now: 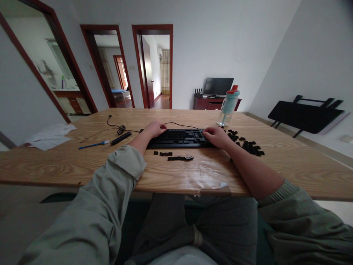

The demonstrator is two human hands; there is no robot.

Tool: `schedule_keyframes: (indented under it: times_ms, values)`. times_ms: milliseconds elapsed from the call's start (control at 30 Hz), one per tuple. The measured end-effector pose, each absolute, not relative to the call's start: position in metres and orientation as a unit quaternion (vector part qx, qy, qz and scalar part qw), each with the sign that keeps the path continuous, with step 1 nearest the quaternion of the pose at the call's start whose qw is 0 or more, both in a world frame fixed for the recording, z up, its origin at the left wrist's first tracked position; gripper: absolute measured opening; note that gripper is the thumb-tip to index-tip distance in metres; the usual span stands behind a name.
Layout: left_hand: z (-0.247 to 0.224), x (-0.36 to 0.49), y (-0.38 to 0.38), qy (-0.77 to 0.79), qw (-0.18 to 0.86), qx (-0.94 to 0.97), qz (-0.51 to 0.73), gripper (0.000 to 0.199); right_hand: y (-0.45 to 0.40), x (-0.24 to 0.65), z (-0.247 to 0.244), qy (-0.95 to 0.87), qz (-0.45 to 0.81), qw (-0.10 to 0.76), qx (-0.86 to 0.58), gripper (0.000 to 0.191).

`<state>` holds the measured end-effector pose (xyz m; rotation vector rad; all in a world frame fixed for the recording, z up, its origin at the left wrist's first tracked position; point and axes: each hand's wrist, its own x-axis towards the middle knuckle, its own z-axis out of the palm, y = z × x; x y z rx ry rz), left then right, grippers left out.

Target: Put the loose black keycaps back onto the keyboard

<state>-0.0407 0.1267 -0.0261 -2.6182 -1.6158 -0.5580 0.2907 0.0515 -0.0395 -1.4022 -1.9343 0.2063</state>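
Observation:
A black keyboard (179, 137) lies flat on the wooden table in front of me, and some of its keys look to be off. My left hand (154, 130) lies over its left end with fingers curled in, closed on the keyboard. At the right end, my right hand (216, 136) is closed, thumb and fingers together over the keys; whatever is between the fingertips is too small to make out. Loose black keycaps (165, 154) sit in front of the keyboard, beside a short row of joined keycaps (180, 158). A pile of keycaps (252, 148) is scattered right of my right hand.
A clear bottle (228, 106) with a red and teal lid stands behind the right hand. To the left lie a blue-handled brush (92, 145), a black stick-like object (121, 138), a coiled cable (120, 129) and white papers (52, 136). Torn film (211, 176) covers the table's front edge (165, 187).

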Motion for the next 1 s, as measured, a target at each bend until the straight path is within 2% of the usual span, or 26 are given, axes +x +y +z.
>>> schedule_keyframes:
  times_ms: [533, 800, 1000]
  values:
    - [-0.028, -0.037, 0.127, -0.515, -0.017, -0.839, -0.178, 0.027, 0.053, 0.29, -0.04, -0.759, 0.082, 0.364, -0.533, 0.027]
    - [-0.022, -0.031, 0.126, -0.517, 0.056, -0.847, -0.11, 0.031, 0.053, 0.29, -0.04, -0.755, 0.1, 0.365, -0.535, 0.029]
    - [-0.022, -0.025, 0.123, -0.517, 0.068, -0.847, -0.108, 0.029, 0.052, 0.29, -0.041, -0.752, 0.097, 0.366, -0.54, 0.029]
